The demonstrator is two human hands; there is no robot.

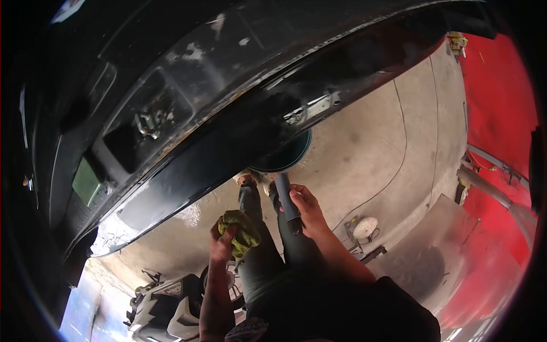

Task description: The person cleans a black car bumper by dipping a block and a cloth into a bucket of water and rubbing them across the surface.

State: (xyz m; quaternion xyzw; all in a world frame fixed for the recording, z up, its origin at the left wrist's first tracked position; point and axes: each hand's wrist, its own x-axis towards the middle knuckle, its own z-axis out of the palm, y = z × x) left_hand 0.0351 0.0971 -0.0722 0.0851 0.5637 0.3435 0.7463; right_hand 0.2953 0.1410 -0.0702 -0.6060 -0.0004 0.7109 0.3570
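I am looking down through a wide, curved lens at my own two hands, held under a glossy black car panel [188, 131] that fills the upper left of the view. My left hand [219, 242] is closed around a crumpled yellow-green cloth [242, 231], fingers pressed into it, the cloth bunched against my palm. My right hand [307, 208] is wrapped around the grey handle [286, 196] of a polishing machine, gripping it firmly. The handle points up toward a round teal pad [288, 157] that sits against the lower edge of the black panel, partly hidden behind that edge. The cloth and the handle are just beside each other, not touching.

Below my hands I see my legs in dark grey trousers [268, 256], and one foot near the pad. The ground is a bare concrete floor [370, 154] with a thin cable [399, 165] curving across it. A small round white object [364, 227] lies on the floor to my right; I cannot tell what it is. A red wall [496, 102] stands at the far right, with grey metal bars leaning near it. At the bottom left a white motorcycle [165, 310] is parked. The panel has a recess with a metal latch [149, 122] inside it, and nothing else I can make out there
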